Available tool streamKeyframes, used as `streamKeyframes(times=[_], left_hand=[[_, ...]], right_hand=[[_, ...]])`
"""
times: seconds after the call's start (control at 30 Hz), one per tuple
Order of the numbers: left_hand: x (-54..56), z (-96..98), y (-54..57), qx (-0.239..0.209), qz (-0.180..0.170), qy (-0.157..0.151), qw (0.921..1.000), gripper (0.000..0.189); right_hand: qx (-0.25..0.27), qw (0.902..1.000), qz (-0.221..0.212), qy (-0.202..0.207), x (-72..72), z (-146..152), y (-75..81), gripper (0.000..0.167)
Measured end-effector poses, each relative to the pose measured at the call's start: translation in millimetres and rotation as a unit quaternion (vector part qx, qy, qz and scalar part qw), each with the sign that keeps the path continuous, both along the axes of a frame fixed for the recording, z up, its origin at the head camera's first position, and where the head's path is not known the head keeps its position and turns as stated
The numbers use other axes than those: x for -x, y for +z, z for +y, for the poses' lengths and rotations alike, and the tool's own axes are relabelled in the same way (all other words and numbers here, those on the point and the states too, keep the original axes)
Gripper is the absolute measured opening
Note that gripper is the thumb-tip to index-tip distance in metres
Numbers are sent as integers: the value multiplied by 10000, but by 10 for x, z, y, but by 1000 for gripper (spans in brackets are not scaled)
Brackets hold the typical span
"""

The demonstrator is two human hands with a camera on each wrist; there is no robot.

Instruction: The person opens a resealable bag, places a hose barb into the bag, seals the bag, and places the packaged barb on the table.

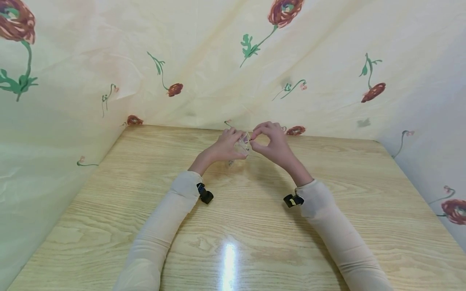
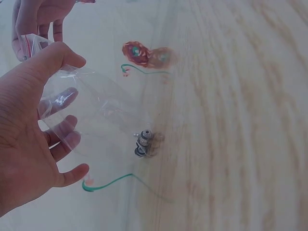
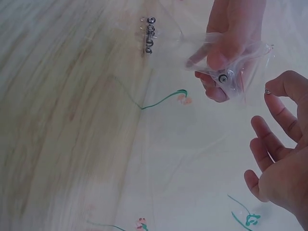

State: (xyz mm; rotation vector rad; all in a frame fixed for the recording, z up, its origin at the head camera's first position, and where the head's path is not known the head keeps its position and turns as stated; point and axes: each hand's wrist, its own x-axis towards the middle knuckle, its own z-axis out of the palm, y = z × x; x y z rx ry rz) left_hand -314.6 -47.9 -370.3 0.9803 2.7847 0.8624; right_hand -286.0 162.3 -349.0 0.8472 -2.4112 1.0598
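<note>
My left hand (image 1: 225, 146) grips a clear zip bag (image 2: 103, 98) near its top, thumb on one side and fingers on the other. The bag hangs down toward the table, and several small round metal parts (image 3: 150, 34) sit in its lower end. Near the opening, one more round metal part (image 3: 223, 79) shows in the plastic by the left fingers. Just right of the bag's mouth, my right hand (image 1: 273, 144) pinches a tiny metal piece (image 3: 267, 91) between thumb and index finger. Its other fingers are loosely bent and apart.
Both hands are over the far part of a wood-grain table (image 1: 233, 214). Behind it and at both sides hangs a pale flower-printed sheet (image 1: 211, 60). Black wrist cameras sit on the left sleeve (image 1: 156, 230) and the right sleeve (image 1: 338, 230).
</note>
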Motion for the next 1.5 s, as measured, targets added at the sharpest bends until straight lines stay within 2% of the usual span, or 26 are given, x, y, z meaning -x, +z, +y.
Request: streamKeyframes(times=[0.3, 0.43, 0.7, 1.5], left_hand=[[3, 10, 6, 24, 45, -44, 10000, 72], [21, 15, -10, 14, 81, -53, 10000, 73], [12, 13, 2, -42, -65, -52, 10000, 70], [6, -5, 25, 15, -24, 9, 10000, 69]], right_hand=[[1, 9998, 164, 96, -10, -52, -26, 4], [8, 9997, 175, 157, -16, -61, -29, 4], [-32, 9997, 165, 176, -14, -70, -35, 5], [-29, 9996, 185, 197, -26, -55, -35, 5]])
